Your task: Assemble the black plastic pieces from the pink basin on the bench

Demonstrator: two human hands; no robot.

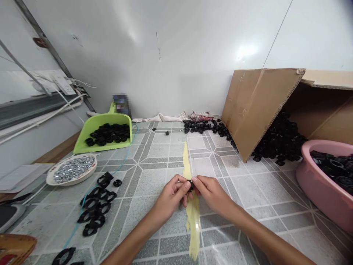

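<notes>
My left hand point(171, 195) and my right hand point(210, 191) meet over the tiled floor, fingers pinched together on a small black plastic part point(191, 185) held between them. A long pale yellow strip point(192, 213) lies on the tiles directly beneath the hands, running away from me. Both forearms reach in from the bottom edge.
A green dustpan point(91, 132) of black parts and a white plate point(71, 174) of small metal pieces sit at left, beside loose black rings point(95, 209). A tipped cardboard box point(264, 106) spills black parts point(278, 141) at right. A pink basin point(322, 184) holds more.
</notes>
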